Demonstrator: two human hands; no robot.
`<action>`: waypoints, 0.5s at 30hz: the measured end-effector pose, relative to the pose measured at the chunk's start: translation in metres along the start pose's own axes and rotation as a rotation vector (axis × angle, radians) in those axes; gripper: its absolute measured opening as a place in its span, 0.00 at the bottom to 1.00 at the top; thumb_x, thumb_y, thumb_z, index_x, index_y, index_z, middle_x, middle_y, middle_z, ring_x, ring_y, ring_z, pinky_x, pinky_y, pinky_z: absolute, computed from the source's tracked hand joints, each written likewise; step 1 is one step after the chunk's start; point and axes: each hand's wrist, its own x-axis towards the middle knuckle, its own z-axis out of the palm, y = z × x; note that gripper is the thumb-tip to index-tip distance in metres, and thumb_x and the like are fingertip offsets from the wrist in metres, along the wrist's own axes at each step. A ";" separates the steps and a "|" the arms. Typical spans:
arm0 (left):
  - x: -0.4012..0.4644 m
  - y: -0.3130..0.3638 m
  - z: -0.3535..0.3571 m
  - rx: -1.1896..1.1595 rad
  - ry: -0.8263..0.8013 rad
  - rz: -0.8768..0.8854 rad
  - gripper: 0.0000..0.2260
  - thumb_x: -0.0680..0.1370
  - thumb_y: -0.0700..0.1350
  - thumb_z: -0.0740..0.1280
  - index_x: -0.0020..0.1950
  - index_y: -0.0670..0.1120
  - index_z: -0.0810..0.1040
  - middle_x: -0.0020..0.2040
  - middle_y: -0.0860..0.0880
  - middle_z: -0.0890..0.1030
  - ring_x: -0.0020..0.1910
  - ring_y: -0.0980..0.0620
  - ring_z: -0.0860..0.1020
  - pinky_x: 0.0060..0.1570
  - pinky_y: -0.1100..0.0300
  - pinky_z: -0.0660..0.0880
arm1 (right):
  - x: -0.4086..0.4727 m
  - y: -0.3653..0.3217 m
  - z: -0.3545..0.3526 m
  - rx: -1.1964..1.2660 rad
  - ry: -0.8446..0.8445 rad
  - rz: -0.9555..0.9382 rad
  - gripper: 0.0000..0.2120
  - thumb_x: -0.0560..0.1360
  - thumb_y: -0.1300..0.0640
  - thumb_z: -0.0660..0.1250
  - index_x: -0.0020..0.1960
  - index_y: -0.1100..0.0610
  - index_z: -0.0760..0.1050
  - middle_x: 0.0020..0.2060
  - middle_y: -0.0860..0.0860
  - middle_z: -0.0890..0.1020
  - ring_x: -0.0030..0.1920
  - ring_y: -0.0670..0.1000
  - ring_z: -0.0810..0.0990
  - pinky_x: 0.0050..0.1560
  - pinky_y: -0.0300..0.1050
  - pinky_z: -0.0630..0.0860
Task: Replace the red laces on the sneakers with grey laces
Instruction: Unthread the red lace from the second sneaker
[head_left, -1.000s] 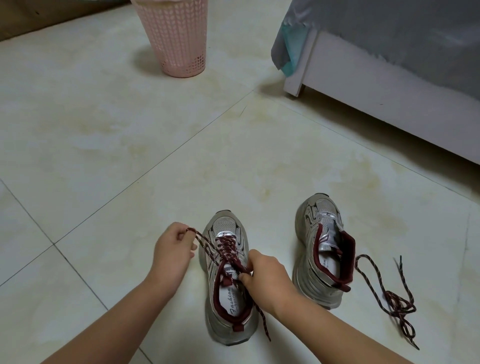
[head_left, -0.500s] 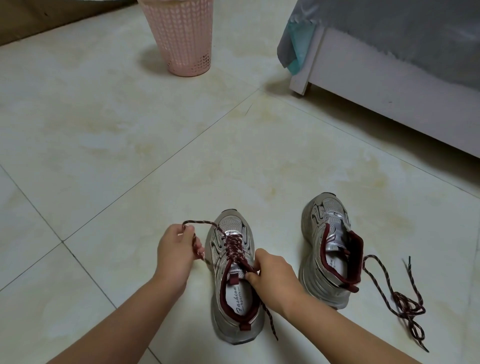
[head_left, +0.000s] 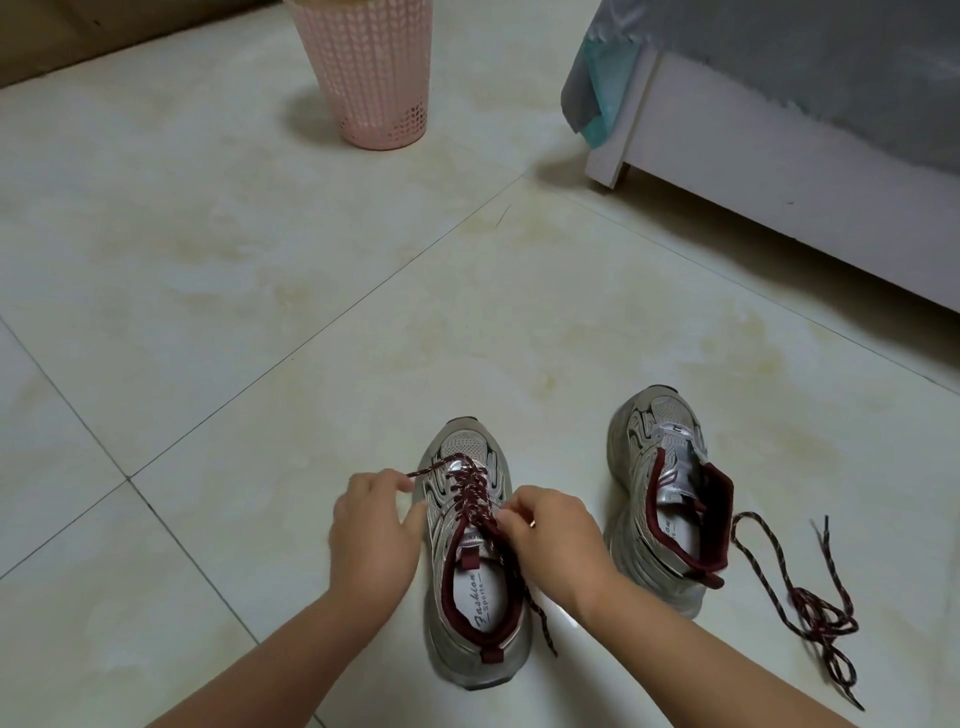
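**Hands at work on the second sneaker's red lace**

Both hands meet low in the middle of the frame, over the silver-grey mesh sneaker with dark red lining (head_left: 475, 561) that stands on the pale tiled floor (head_left: 260, 312). Its speckled dark red lace (head_left: 470, 491) is threaded through the eyelets nearest the toe only; the rows nearer the collar look emptied. The left hand (head_left: 371, 530) pinches one free end of that lace, which runs from its fingertips across to the toe. The right hand (head_left: 550, 540) has its fingers curled at the tongue, apparently gripping the lace where it crosses, though the exact hold is hidden.

To the lower right, the matching silver-grey sneaker (head_left: 667, 493) carries no lace at all, and its loose red lace (head_left: 810, 613) lies tangled on the floor just beside it.

By my reading, removal is roughly three-quarters done. No grey laces are in view, so all the re-lacing remains.
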 end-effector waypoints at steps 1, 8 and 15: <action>-0.004 0.002 0.003 -0.069 -0.037 0.050 0.05 0.75 0.46 0.67 0.49 0.48 0.77 0.50 0.50 0.75 0.54 0.49 0.74 0.51 0.59 0.67 | 0.001 -0.001 0.000 0.009 -0.002 -0.013 0.07 0.75 0.51 0.64 0.42 0.51 0.78 0.40 0.48 0.81 0.42 0.49 0.77 0.42 0.40 0.70; -0.019 -0.004 0.019 -0.090 -0.185 0.133 0.21 0.68 0.46 0.74 0.60 0.49 0.75 0.55 0.54 0.76 0.55 0.57 0.74 0.53 0.68 0.66 | 0.012 -0.013 0.002 -0.018 -0.054 0.002 0.09 0.74 0.57 0.63 0.35 0.52 0.73 0.37 0.51 0.79 0.42 0.53 0.78 0.45 0.43 0.74; -0.024 -0.006 0.021 -0.104 -0.118 0.229 0.17 0.71 0.42 0.69 0.59 0.49 0.76 0.54 0.54 0.77 0.52 0.59 0.74 0.48 0.75 0.61 | 0.021 -0.020 -0.004 -0.459 -0.089 -0.240 0.08 0.77 0.62 0.55 0.51 0.61 0.72 0.51 0.59 0.77 0.51 0.59 0.75 0.42 0.47 0.66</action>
